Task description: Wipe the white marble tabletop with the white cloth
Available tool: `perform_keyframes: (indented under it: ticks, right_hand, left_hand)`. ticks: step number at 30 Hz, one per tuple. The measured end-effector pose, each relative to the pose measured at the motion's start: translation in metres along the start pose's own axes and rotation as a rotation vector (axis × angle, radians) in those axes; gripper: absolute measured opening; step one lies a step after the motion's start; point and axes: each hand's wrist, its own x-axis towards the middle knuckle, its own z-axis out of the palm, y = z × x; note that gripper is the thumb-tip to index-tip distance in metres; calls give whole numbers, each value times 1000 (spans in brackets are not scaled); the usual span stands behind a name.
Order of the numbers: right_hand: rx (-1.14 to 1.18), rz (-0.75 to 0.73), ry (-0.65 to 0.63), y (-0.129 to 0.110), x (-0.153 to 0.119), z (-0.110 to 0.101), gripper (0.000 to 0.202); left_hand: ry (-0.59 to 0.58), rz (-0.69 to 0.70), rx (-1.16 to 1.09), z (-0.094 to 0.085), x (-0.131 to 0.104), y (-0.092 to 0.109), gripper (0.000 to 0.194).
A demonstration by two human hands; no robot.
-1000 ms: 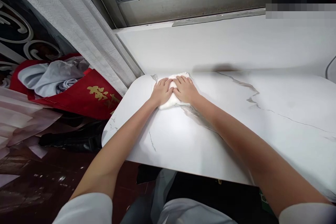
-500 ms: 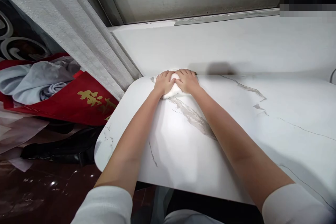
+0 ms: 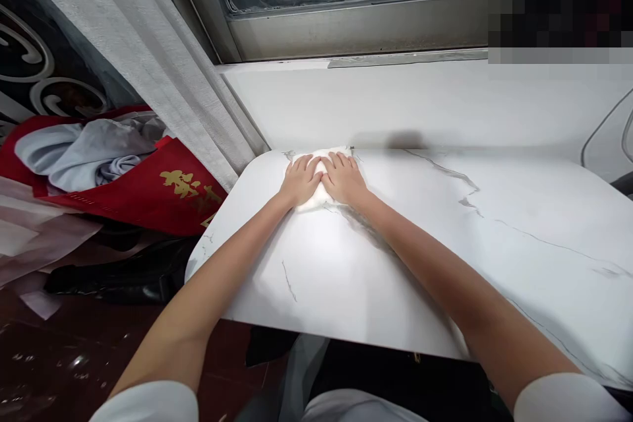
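Observation:
A white cloth (image 3: 309,204) lies on the white marble-patterned table (image 3: 336,277), close to its back edge. My left hand (image 3: 301,180) presses down flat on the cloth's left part, fingers stretched forward and a little apart. Beside it, my right hand (image 3: 343,178) rests flat on the right part in the same way. The two thumbs nearly meet over the middle. Both palms hide much of the cloth, and its rim shows around the fingertips and between the wrists. Both arms reach straight out across the tabletop.
A white wall panel (image 3: 395,102) rises behind the table below a metal-framed window (image 3: 356,30). A pale curtain (image 3: 148,46) hangs at the left. A red bag (image 3: 148,194) holding light-coloured cloth stands beside the table. A cable (image 3: 591,138) runs at the right.
Both hands have slid the cloth slightly back from the wall towards me, and more of its far edge shows. The fingers look more spread. The head view has tilted up a little.

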Motion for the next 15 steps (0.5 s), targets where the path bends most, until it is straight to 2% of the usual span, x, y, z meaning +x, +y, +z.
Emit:
perform_keyframes:
  ticks: [10, 15]
  right_hand:
    - [103, -89, -42, -76, -103, -19, 60]
    - [188, -196, -54, -105, -144, -29, 63]
  left_hand:
    - [-6, -4, 42, -19, -141, 7, 54]
    - [18, -2, -15, -26, -204, 5, 54]
